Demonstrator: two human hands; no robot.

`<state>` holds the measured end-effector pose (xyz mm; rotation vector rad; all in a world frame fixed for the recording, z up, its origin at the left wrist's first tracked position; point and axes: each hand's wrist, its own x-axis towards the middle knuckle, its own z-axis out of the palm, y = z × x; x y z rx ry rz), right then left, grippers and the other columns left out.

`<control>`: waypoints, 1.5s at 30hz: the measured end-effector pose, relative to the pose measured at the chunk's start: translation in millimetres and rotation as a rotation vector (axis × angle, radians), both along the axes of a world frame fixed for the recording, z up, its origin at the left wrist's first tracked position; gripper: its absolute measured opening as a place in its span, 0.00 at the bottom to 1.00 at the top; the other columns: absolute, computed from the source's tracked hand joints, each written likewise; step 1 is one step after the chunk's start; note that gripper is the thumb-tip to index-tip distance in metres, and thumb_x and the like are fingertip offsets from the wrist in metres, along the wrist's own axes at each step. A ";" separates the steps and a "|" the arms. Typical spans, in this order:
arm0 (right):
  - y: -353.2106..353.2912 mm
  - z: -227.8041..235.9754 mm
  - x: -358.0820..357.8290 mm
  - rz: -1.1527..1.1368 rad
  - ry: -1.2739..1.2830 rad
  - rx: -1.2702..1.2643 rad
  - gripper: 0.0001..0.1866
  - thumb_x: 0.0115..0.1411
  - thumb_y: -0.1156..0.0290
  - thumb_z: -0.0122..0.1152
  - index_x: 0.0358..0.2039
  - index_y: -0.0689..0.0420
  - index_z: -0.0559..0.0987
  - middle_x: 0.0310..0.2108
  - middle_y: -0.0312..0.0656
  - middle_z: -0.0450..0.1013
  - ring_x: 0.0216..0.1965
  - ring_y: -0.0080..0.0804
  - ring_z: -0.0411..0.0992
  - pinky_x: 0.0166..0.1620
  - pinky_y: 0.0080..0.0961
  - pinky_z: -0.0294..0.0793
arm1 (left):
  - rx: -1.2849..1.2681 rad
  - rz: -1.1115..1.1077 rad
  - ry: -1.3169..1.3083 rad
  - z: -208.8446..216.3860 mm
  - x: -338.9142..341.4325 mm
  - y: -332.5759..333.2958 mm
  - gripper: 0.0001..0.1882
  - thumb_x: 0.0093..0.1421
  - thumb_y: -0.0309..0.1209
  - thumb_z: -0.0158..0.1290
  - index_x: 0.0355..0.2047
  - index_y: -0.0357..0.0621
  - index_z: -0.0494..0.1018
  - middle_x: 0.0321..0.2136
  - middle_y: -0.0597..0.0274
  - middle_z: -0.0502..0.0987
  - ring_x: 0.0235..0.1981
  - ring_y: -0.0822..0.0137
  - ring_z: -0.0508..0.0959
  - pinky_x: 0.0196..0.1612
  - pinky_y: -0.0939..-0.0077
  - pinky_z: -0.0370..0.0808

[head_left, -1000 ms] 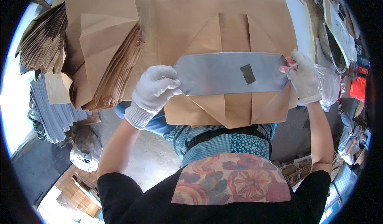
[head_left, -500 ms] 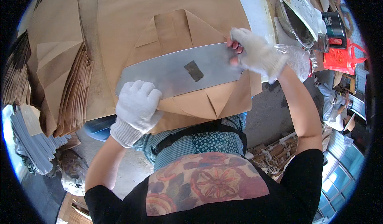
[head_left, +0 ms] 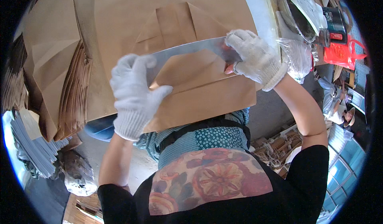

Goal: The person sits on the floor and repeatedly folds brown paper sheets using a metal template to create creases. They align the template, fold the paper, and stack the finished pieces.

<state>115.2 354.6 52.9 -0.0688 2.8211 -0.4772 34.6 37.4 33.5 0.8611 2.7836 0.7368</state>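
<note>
Carefully, two gloved hands bracket a long grey sheet-metal plate with angled corners [head_left: 160, 59] at the centre of the frame, where a brown kraft-paper flap [head_left: 193, 70] overlaps most of it. The white-gloved left hand [head_left: 133, 87], thumb and fingers spread apart, rests at the plate's left end, its thumb by the flap — apparently to steady metal and paper together. The off-white-gloved right hand [head_left: 255, 58], bare fingertips showing, spans the opposite end; whether it clamps the metal cannot be told. The stiff plate seems placed to give the paper a firm edge. A pleated brown paper stack [head_left: 74, 90] stands at the left of the frame on the tan counter [head_left: 100, 100], presumably to leave the middle free.
</note>
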 end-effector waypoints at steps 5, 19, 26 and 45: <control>2.8 -2.1 -9.7 -0.025 0.124 0.173 0.58 0.37 0.55 0.89 0.71 0.50 0.72 0.75 0.50 0.61 0.77 0.54 0.57 0.76 0.44 0.61 | 0.039 0.177 -0.102 -1.3 -38.1 20.9 0.46 0.40 0.41 0.79 0.64 0.61 0.76 0.52 0.50 0.75 0.56 0.45 0.73 0.63 0.48 0.71; -1.8 -30.5 27.0 -0.090 0.247 0.042 0.40 0.49 0.59 0.81 0.66 0.37 0.81 0.75 0.37 0.67 0.77 0.48 0.60 0.78 0.50 0.55 | 0.244 0.090 -0.082 -20.7 -17.5 28.0 0.19 0.45 0.15 0.67 0.37 0.51 0.90 0.38 0.61 0.79 0.47 0.58 0.78 0.48 0.65 0.79; -8.7 -37.5 21.9 0.035 0.415 0.034 0.25 0.62 0.63 0.71 0.61 0.45 0.85 0.65 0.40 0.79 0.72 0.45 0.70 0.77 0.51 0.58 | 0.104 -0.295 -0.306 15.0 -7.4 27.5 0.16 0.49 0.31 0.66 0.41 0.52 0.87 0.43 0.56 0.80 0.50 0.51 0.78 0.59 0.58 0.73; -79.5 -51.0 -32.6 -0.022 0.608 -0.072 0.21 0.63 0.67 0.64 0.57 0.50 0.86 0.62 0.45 0.79 0.66 0.48 0.74 0.74 0.48 0.65 | 0.117 -0.088 0.262 -25.9 -3.9 43.7 0.21 0.60 0.32 0.64 0.53 0.45 0.79 0.49 0.54 0.78 0.53 0.49 0.77 0.59 0.51 0.72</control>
